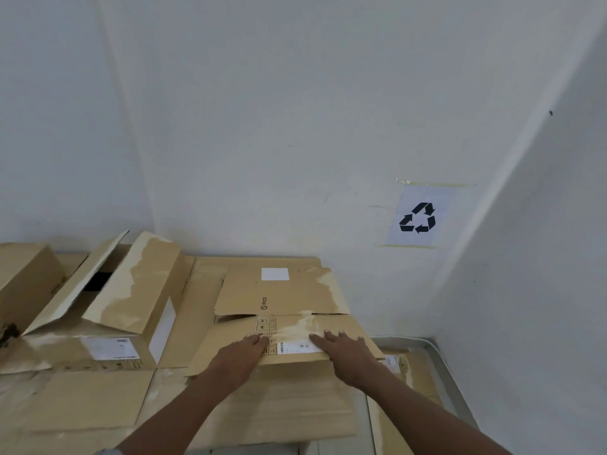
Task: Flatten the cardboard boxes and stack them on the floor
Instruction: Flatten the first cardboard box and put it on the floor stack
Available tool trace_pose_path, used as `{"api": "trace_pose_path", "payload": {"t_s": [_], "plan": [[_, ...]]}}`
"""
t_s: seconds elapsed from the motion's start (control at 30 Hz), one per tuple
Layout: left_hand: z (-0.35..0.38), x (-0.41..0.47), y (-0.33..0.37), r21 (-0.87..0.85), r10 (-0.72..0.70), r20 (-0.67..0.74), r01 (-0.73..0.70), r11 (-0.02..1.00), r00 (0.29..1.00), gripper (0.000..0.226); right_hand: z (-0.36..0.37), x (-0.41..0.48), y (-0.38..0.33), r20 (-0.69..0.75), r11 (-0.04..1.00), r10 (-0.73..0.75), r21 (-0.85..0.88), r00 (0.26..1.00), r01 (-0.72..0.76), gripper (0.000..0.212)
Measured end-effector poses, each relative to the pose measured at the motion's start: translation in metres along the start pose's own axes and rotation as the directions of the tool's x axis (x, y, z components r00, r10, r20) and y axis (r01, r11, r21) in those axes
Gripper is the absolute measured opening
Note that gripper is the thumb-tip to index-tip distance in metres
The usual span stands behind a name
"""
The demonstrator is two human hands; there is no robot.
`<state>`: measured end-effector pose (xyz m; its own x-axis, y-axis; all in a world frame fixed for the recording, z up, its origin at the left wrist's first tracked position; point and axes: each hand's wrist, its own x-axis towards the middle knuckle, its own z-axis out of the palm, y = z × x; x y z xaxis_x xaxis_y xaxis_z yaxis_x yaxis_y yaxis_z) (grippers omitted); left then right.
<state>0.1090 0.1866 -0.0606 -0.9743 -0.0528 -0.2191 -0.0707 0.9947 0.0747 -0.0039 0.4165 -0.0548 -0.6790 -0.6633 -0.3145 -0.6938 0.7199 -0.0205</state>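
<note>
Head view. Flattened box [282, 300], PICO print on its far panel, lies on top of the cardboard stack [203, 290] at 6 o'clock in frame, close to the wall [295, 126]. Left hand [244, 354] and right hand [348, 356] are both palm-down on the box's near panel, fingers straight, pressing flat, nothing pinched or wrapped. Left fingertips sit on the printed column of handling symbols. Right fingertips touch the white barcode label [297, 348], which lies between the two hands. Blank white sticker [275, 274] is on the far panel, 12 o'clock from the hands. Pale torn-tape patches run across the fold between the panels. Open box [131, 290] sits at 9 o'clock from the flattened one, not flattened, with its flaps up and tilted, a dark gap between them and a white label on its near face. Another box [26, 277] is further out at 9 o'clock, cut by the frame edge, so can't tell its state. Loose flat sheet [88, 399] lies on the pile at 7 o'clock. Another flat piece [397, 366] with a label pokes out beside the right wrist at 4 o'clock. Grey floor [450, 379] shows at 4 o'clock past the stack's edge. Recycling sign [418, 218] is taped to the wall at 2 o'clock, well above the stack.
</note>
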Motion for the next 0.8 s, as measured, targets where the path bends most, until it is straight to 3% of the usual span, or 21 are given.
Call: {"api": "trace_pose_path", "payload": {"t_s": [0.43, 0.8], "plan": [[0.002, 0.052, 0.178, 0.058, -0.028, -0.039, 0.03, 0.998, 0.999, 0.064, 0.021, -0.059, 0.178, -0.104, 0.998, -0.047, -0.033, 0.993, 0.044, 0.076], [0.012, 0.116, 0.302, 0.091, 0.095, -0.095, -0.086, 0.992, 0.991, 0.055, 0.047, -0.119, 0.306, -0.138, 0.998, 0.062, -0.008, 0.988, -0.064, 0.079]]}}
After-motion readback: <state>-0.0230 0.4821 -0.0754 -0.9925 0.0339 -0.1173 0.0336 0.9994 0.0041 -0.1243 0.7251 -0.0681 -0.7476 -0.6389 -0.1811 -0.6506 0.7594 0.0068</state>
